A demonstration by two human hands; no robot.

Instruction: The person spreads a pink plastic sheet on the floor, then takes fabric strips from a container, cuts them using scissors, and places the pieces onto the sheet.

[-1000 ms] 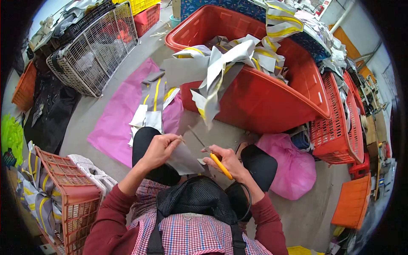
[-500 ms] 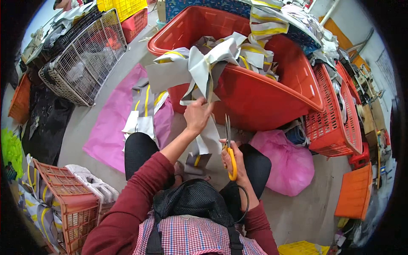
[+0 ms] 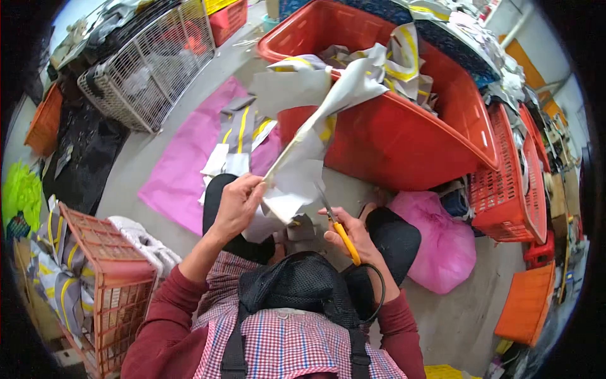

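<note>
My left hand [image 3: 236, 207] pinches the near end of a white fabric strip [image 3: 308, 155] with a yellow stripe. The strip stretches from my fingers up over the near rim of the red tub [image 3: 404, 142], where more striped pieces [image 3: 405, 54] are heaped. Yellow-handled scissors [image 3: 343, 235] are in my right hand [image 3: 356, 232], their blades pointing up and beside the strip's right edge. Below the strip, between my knees, a grey piece [image 3: 301, 227] hangs low near the floor.
Striped strips [image 3: 240, 129] lie on a pink sheet [image 3: 183, 164] at left. A pink bag [image 3: 437, 243] sits by my right knee. An orange crate [image 3: 117, 275] stands at front left, a red basket [image 3: 505, 183] at right, and a white wire basket [image 3: 148, 66] at back left.
My left hand has moved down and left, drawing the strip's end towards me so it stretches longer from the tub. The scissors have tilted leftward, and the view has shifted slightly.
</note>
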